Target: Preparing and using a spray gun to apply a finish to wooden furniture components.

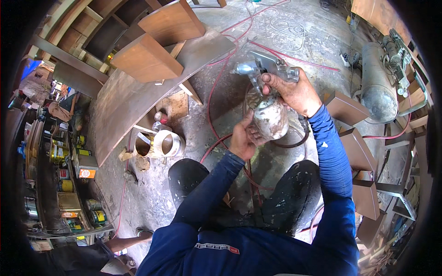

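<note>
A metal paint spray gun [269, 64] is held up before my knees, with its paint-smeared cup [271, 120] hanging below. My right hand [297, 94] is wrapped round the gun's upper body, thumb on top. Fingers of my left hand [245, 138] grip the cup from its left side and underneath; some of them are hidden behind it. A dark hose [294, 144] loops below the cup. On the floor to the left stand a white bucket [168, 144] and a smaller open can [143, 144].
A brown board [133, 110] bearing wooden box shapes [146, 60] lies at left. Shelves of paint cans [66, 186] line the far left. Red hoses [211, 99] cross the floor. At right are brown panels [347, 108] and a compressor tank [378, 85]. Another person's arm [131, 241] shows lower left.
</note>
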`<state>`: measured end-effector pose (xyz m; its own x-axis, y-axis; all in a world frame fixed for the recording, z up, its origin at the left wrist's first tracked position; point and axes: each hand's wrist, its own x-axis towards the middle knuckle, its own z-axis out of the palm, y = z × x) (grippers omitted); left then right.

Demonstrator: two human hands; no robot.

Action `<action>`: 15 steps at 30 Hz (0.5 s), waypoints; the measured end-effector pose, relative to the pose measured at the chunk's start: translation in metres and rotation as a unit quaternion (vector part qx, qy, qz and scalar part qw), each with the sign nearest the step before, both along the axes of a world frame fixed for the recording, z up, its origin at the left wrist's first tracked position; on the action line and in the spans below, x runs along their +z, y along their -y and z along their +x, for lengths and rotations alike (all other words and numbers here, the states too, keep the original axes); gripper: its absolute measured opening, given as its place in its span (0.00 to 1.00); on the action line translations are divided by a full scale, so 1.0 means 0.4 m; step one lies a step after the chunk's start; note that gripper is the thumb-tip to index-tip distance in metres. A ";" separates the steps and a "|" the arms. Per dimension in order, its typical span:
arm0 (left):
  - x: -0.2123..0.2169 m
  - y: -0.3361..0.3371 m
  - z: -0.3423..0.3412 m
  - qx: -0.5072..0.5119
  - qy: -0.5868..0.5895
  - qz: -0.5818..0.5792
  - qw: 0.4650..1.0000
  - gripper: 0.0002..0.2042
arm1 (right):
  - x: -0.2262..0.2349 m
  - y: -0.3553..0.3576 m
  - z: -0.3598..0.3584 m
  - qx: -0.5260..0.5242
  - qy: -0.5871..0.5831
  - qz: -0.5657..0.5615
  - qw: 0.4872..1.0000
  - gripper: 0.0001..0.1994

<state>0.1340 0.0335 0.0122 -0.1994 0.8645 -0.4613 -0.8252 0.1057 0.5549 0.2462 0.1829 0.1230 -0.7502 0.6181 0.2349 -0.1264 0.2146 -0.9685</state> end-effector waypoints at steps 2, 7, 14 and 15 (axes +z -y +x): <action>0.006 -0.006 0.002 0.006 -0.015 0.012 1.000 0.27 | 0.000 -0.005 0.009 0.005 0.002 -0.037 0.999 0.16; 0.188 -0.048 -0.057 0.025 -0.155 0.081 0.984 0.27 | 0.099 -0.048 0.012 -0.042 -0.022 0.208 0.977 0.14; 0.199 -0.073 -0.103 0.041 -0.190 0.044 0.980 0.29 | 0.071 -0.132 -0.035 -0.110 0.005 0.529 0.842 0.34; 0.178 -0.063 -0.092 0.046 -0.176 0.052 0.982 0.27 | 0.115 -0.092 -0.022 -0.031 0.217 0.429 0.876 0.39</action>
